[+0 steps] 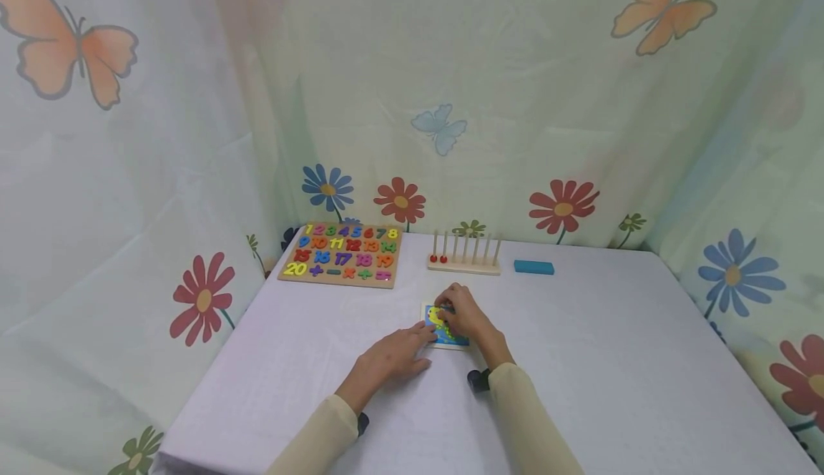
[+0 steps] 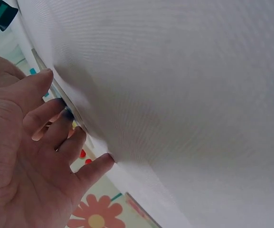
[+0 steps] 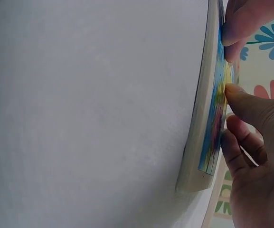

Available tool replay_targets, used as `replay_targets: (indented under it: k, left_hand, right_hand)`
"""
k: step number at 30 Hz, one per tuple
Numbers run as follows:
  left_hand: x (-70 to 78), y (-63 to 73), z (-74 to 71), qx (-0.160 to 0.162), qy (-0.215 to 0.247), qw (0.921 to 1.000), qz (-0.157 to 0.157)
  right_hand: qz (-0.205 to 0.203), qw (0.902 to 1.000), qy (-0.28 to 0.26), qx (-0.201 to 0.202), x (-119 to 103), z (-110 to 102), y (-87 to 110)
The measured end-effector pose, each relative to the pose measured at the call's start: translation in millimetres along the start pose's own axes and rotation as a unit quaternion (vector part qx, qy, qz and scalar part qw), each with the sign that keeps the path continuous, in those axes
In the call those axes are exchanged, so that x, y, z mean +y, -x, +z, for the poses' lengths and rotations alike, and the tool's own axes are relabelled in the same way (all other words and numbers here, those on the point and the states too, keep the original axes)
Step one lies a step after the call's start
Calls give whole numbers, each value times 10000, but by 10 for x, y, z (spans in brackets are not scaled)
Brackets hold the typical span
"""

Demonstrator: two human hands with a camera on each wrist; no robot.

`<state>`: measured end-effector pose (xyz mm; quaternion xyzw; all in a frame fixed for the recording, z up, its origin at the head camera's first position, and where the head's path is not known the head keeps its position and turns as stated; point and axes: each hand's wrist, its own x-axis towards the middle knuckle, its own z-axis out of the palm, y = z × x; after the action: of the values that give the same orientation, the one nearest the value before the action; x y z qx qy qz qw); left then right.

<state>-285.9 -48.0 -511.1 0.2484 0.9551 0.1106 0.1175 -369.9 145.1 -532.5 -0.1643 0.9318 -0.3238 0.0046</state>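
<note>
A small wooden picture puzzle [image 1: 452, 343] with a blue background and a yellow-green figure lies flat on the table. My right hand [image 1: 465, 315] is over it with bent fingers, thumb and fingertips gripping a puzzle piece [image 3: 229, 73] at its surface. That piece shows yellow, and most of it is hidden by the fingers. My left hand [image 1: 395, 353] rests at the puzzle's left side with fingers extended, and its fingertips touch the puzzle. Seen from the right wrist, the puzzle's pale wooden edge [image 3: 198, 123] lies against the white cloth.
A wooden number board [image 1: 341, 281] with colourful numerals lies at the back left. Behind the puzzle stands a wooden peg rack [image 1: 463, 268] with red beads on its left pegs. To its right is a blue-green block [image 1: 533, 267]. Curtains surround the white-covered table [image 1: 611, 360].
</note>
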Motion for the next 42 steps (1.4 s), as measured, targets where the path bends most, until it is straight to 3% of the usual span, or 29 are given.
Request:
replay_targets:
  k: [16,22,42]
  left_hand:
    - [27,-7,-29,-99,186,9997,-94]
    - [51,-22,-21,-71,237,9997,-16]
    - [21,20,5,-55,212,9997,-115]
  right_hand:
    - [-397,9989,-55,256,28,-25,14]
    - [-393,9982,-33,446,48,-51,37]
    - [-143,9993,-24,333,-29,-32,15]
